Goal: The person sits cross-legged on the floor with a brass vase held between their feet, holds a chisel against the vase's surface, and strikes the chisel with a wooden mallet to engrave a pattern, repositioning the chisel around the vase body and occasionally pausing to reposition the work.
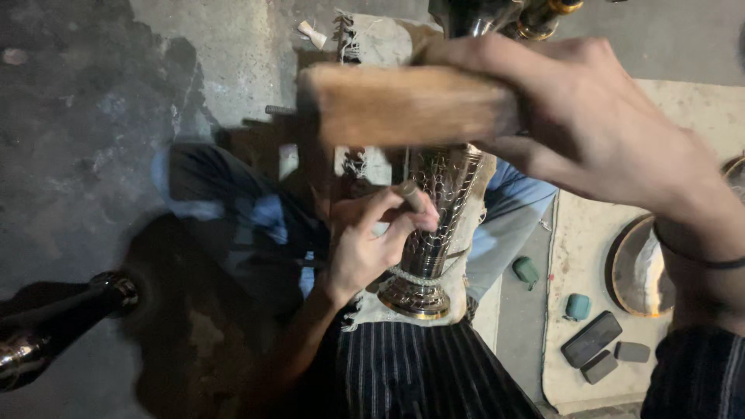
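Both hands closed, right hand (605,124) gripping wooden mallet (403,105), left hand (369,240) pinching punch (411,194)

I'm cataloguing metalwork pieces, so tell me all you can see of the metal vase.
The metal vase looks like shiny silver-toned metal with an incised net-like pattern, a narrow stem and a round, brassy foot. It lies across the person's lap on a pale frayed cloth. The left hand presses a small tool to it; the right hand holds a wooden block above.

dim scene, harsh light from above, deep floor shadows, glare on metal, near hand motion-blurred
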